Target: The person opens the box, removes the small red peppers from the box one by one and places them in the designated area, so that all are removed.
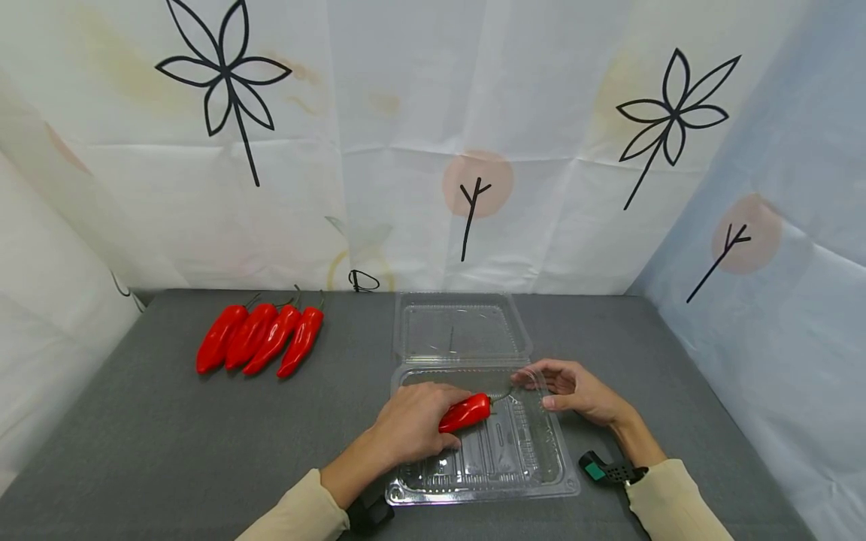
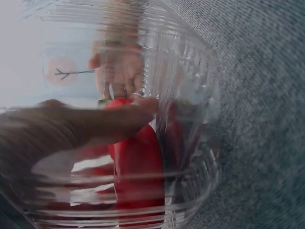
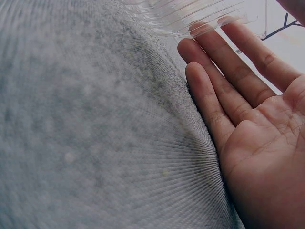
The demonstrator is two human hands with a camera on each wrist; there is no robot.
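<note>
A clear plastic clamshell box (image 1: 501, 492) lies with its lid (image 1: 460, 330) folded back, away from the person. Over the tray my left hand (image 1: 416, 421) grips a red chili pepper (image 1: 467, 412), its green stem pointing right. In the left wrist view the pepper (image 2: 138, 176) shows through the box wall, below the thumb. My right hand (image 1: 575, 391) is at the box's right edge, fingers extended. From the right wrist view, the fingertips of that hand (image 3: 252, 105) meet the plastic rim, and nothing is held in the palm.
Several red chili peppers (image 1: 271, 338) lie side by side at the table's back left. The grey tabletop (image 1: 271, 443) runs up to a white patterned cloth (image 1: 379, 188) at the back. A bluish cloth panel (image 1: 778, 248) borders the right side.
</note>
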